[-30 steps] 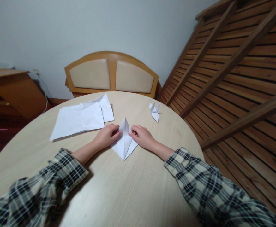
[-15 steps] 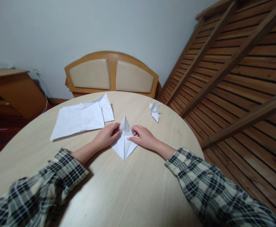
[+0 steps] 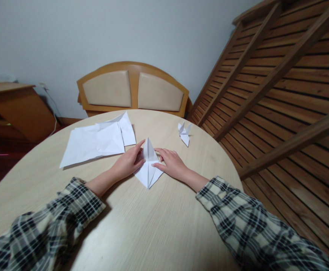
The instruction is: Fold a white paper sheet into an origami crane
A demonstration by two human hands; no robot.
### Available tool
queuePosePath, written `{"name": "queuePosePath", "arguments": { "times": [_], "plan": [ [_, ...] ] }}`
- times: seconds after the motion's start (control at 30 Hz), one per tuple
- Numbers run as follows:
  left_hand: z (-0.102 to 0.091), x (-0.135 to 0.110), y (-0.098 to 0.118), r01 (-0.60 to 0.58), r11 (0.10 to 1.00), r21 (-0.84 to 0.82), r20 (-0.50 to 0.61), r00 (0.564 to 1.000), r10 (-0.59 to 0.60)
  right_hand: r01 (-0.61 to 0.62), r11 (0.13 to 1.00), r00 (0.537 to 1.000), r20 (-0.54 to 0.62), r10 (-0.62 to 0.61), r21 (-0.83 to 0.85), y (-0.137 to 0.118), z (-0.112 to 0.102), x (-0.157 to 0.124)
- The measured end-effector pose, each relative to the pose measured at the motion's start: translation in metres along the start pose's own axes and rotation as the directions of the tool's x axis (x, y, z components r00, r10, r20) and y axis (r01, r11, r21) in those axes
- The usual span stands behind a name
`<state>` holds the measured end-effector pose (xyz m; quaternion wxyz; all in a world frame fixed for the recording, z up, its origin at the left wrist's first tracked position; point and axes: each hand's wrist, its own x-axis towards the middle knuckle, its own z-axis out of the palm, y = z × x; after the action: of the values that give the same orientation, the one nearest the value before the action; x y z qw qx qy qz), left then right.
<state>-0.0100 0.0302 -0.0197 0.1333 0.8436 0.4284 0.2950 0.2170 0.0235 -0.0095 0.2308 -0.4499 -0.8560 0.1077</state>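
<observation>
A partly folded sheet of white origami paper (image 3: 148,174) lies on the round table, its tall narrow flap pointing away from me and its lower corner toward me. My left hand (image 3: 129,161) grips the left edge, thumb on top and index finger stretched along the upper flap. On the right edge, my right hand (image 3: 170,162) presses its thumb onto the paper while its other fingers curl at the side. A finished folded paper crane (image 3: 184,133) sits beyond my right hand. Past my left hand is a stack of white paper sheets (image 3: 93,140).
The pale wooden round table (image 3: 153,229) fills the foreground. Behind it stands a wooden headboard (image 3: 135,86) with cream panels against the wall. A slatted wooden frame (image 3: 280,105) leans at the right, and a brown desk (image 3: 14,109) is at the far left.
My left index finger has straightened and lifted along the upper flap. My right fingers have extended a little, and the folded paper's lower corner has shifted slightly away from me.
</observation>
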Motion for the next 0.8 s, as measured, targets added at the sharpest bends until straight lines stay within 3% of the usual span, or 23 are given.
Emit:
{"name": "queuePosePath", "arguments": {
  "times": [0.8],
  "plan": [
    [0.0016,0.0,-0.0034,0.015,1.0,0.011,0.027,1.0,-0.015,-0.054,0.995,0.998,0.011,0.055,-0.082,0.0027,0.0022,-0.001]
  ]
}}
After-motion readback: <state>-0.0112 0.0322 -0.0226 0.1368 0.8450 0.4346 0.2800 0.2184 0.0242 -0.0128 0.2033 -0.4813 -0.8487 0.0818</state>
